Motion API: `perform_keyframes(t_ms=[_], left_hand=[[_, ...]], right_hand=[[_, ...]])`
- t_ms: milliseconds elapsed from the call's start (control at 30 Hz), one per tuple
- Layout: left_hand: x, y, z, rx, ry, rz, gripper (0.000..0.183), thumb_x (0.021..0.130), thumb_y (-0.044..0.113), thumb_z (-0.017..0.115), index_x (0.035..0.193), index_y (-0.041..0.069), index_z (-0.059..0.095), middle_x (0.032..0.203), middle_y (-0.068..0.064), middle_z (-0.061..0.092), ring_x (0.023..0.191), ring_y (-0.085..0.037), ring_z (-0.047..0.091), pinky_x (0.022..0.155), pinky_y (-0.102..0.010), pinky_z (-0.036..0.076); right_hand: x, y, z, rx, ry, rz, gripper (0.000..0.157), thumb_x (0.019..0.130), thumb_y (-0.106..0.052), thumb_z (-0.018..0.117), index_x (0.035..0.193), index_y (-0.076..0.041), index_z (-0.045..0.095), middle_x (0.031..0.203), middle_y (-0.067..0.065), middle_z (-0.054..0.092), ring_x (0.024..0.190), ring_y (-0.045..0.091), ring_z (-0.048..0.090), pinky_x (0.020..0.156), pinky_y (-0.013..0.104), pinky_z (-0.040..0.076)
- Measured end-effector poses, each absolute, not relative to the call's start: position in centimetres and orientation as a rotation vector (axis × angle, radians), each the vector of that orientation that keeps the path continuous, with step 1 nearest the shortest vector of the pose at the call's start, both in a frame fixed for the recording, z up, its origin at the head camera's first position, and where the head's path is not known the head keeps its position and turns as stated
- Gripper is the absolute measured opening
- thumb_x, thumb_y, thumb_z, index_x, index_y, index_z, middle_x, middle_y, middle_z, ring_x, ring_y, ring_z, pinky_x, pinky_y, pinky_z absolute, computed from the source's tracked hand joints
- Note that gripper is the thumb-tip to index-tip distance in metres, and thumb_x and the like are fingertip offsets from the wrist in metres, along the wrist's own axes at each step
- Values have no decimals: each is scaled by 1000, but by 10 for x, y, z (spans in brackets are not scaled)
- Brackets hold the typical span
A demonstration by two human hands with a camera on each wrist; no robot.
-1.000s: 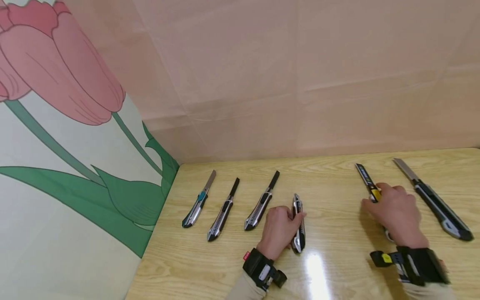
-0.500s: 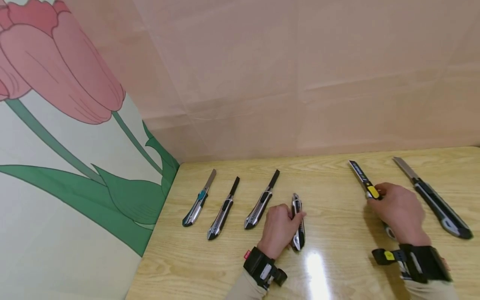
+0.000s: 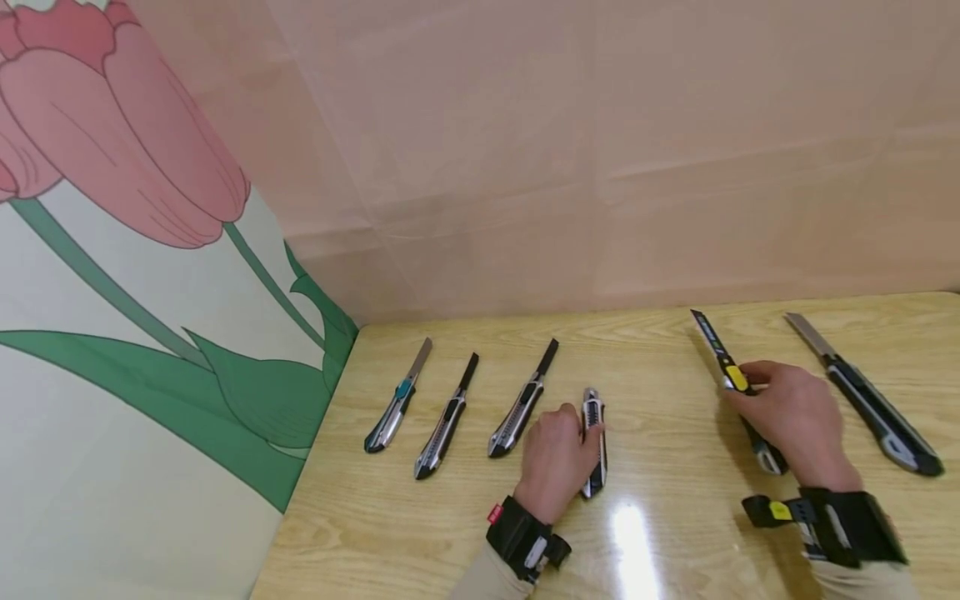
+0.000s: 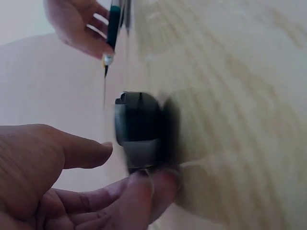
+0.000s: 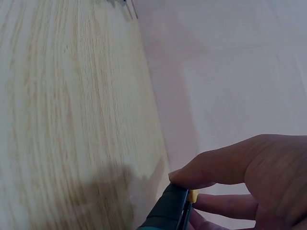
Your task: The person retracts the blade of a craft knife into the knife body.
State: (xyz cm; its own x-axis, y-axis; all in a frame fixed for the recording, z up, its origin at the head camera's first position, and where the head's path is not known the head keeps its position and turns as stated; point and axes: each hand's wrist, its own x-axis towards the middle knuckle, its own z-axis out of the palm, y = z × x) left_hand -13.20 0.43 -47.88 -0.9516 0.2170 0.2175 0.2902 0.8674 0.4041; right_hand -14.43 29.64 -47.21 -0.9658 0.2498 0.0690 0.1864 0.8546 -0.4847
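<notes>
The pink cloth (image 3: 487,167) is the largest thing; it hangs behind the wooden table (image 3: 337,542). At the left side there is a pale panel with a big pink tulip (image 3: 142,133) and green leaves.

Then come the two hands over the table, each with a black band at the wrist. The right hand (image 3: 791,417) pinches a black knife (image 3: 724,360) between thumb and fingers, near its yellow slider (image 3: 737,379). This knife tilts, with its blade toward the far edge and the left (whether its lower end touches the table, I cannot tell). The left hand (image 3: 555,462) is loosely spread at a narrow gap: its fingertips touch the side of a silver-and-black knife (image 3: 592,408), while the thumb is just beside it, not touching, as the left wrist view shows. In that view this knife is blurred; in the head view it is at the middle of the table.

Among the knives, the biggest is the long black knife (image 3: 862,396), which lies to the right of the right hand. The smaller ones lie in a slanted row to the left of the left hand: two silver knives with dark blades (image 3: 521,404) and one silver-and-teal knife (image 3: 390,417), the leftmost.
</notes>
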Motion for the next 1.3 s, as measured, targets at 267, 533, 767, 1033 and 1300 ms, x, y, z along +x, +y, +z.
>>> perform_keyframes(t_ms=[267,533,767,1033,1300], left_hand=[[-130,2,-474,-399,-2855,-506,40,91,43,65,65,17,49,55,4,48,44,-11,46,33,-26,30],[-133,2,-469,-406,-2713,-626,26,91,40,65,85,16,60,67,7,48,51,-9,46,38,-22,31],[-135,4,-465,-461,-2653,-776,35,92,35,65,118,12,58,79,5,62,57,-5,52,42,-17,36],[-133,6,-462,-566,-2595,-946,18,94,34,64,103,18,64,78,15,58,59,0,51,45,-11,36],[-129,10,-459,-662,-2582,-1103,15,98,33,59,94,22,67,77,15,58,53,5,47,48,-10,39]], right_hand=[[-144,294,-467,-273,-2830,751,54,77,-25,79,115,10,65,103,30,68,74,38,66,44,31,45],[-142,276,-446,-332,-2808,875,66,79,-42,77,122,5,58,108,29,63,84,40,62,47,29,44],[-135,255,-422,-332,-2774,966,69,81,-44,76,127,3,54,118,29,56,97,44,55,53,32,47],[-124,235,-404,-220,-2697,1025,70,80,-49,75,125,1,55,117,26,58,98,43,57,52,29,48],[-117,213,-392,-121,-2645,1067,59,80,-37,78,120,1,57,111,24,60,92,41,60,51,31,50]])
